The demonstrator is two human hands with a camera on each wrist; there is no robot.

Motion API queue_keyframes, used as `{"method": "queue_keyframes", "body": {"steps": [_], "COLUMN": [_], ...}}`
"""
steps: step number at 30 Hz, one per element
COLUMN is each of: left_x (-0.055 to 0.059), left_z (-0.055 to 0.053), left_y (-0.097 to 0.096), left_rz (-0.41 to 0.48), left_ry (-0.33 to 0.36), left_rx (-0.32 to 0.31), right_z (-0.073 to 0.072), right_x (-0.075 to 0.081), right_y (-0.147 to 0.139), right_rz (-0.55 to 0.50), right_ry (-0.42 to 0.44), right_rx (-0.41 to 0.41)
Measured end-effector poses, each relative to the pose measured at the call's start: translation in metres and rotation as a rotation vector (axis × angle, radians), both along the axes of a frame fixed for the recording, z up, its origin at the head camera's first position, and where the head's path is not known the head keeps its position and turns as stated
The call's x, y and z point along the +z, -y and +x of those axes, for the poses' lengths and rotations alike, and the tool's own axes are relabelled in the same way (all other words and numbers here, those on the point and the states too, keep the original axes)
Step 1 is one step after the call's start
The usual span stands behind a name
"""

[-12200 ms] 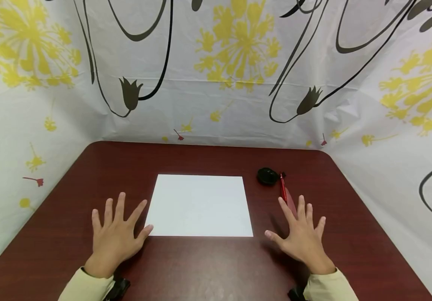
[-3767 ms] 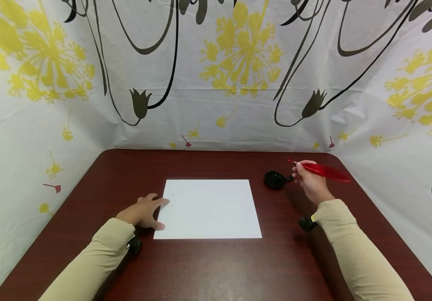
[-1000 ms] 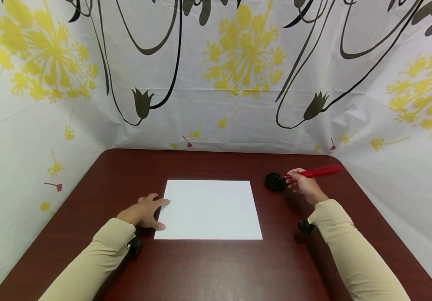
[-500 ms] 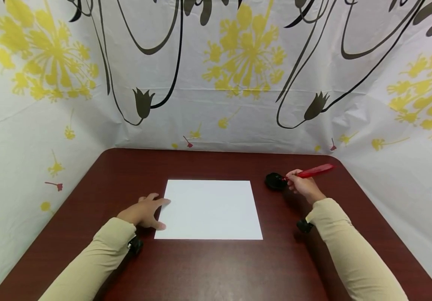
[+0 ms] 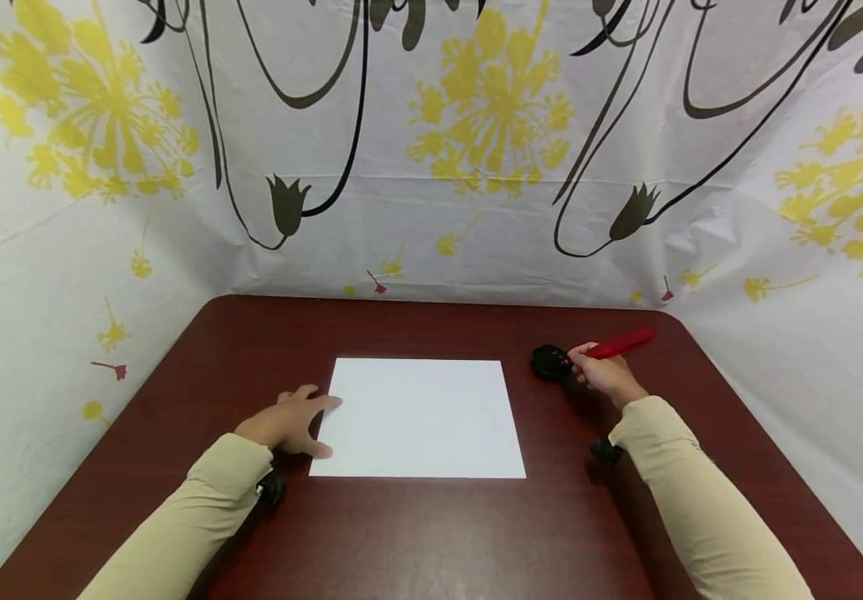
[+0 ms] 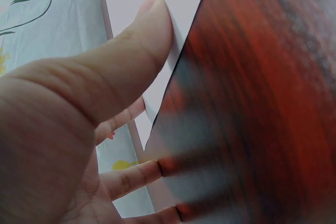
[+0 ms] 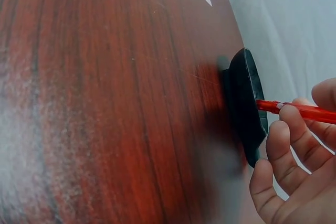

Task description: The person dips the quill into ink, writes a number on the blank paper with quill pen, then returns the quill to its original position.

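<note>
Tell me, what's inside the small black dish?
The near end of the red pen, pinched by the right hand, reaches the opening of the small black dish. Any contents aren't visible: side and rim cover them in the wrist view; overhead, it's too dark.

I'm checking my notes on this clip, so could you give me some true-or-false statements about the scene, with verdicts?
1. The right hand holds a pen with its lower end at the black dish. True.
2. The pen is blue. False: it is red.
3. The left hand is at the left edge of the white paper. True.
4. The dish stands on the paper. False: it stands on the table, to the right of the paper.
5. The paper is covered in writing. False: no mark shows on it.
6. The cloth behind the table bears yellow flower shapes. True.
</note>
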State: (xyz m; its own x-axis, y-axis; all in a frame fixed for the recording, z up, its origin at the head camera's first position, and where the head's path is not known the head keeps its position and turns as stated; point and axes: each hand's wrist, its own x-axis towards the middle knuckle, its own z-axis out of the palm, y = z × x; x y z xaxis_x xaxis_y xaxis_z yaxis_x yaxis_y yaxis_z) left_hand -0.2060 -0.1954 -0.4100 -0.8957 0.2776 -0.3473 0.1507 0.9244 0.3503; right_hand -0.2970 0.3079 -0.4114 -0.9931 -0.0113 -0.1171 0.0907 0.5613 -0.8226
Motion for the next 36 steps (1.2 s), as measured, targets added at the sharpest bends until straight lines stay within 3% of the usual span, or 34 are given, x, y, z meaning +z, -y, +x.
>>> {"method": "queue_keyframes", "body": {"steps": [13, 20, 26, 36], "left_x": [0.002, 0.000, 0.002, 0.002], "left_z": [-0.002, 0.001, 0.001, -0.003], "left_y": [0.000, 0.001, -0.001, -0.002], "left_rz": [0.002, 0.007, -0.008, -0.018], "left_ry": [-0.016, -0.001, -0.014, -0.023], "left_rx": [-0.023, -0.010, -0.002, -0.002], "right_z": [-0.002, 0.001, 0.000, 0.000], "right_x": [0.000, 0.009, 0.016, 0.023], "right_y": [-0.001, 0.001, 0.006, 0.015], "right_rz": [-0.007, -0.060, -0.091, -0.109], "right_ry": [-0.006, 0.016, -0.025, -0.018], "right_rx": [-0.009, 0.012, 0.022, 0.078]}}
